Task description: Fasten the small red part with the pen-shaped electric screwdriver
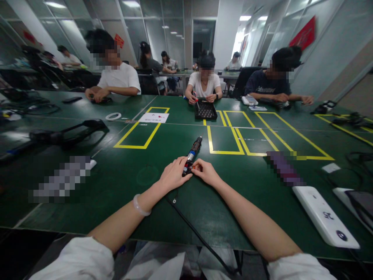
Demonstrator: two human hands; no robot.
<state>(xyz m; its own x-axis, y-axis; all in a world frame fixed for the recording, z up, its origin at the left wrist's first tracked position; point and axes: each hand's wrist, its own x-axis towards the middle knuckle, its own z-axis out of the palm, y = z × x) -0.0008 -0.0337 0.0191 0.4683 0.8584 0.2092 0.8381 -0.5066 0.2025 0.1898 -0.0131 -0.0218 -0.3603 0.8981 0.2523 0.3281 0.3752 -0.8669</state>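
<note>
A corded electric screwdriver (194, 149) lies on the green table in front of me, its tip pointing away. Its casing appears open, with a silver and blue motor section and red parts showing. My left hand (174, 173) lies over its near end, fingers along the side and thumb by the bottom, holding it to the table. My right hand (206, 171) is at the same end from the right, thumb and forefinger pinched by a small orange-red part. What sits between those fingertips is too small to make out. A black cable (195, 231) runs off the table's near edge.
A white power bank (325, 216) and a blurred-out phone-like object (284, 168) lie right. A black frame-like device (70, 134) lies left. Yellow tape rectangles (225, 152) mark the table. Across it, a person works over a black tray (206, 118); other people sit either side.
</note>
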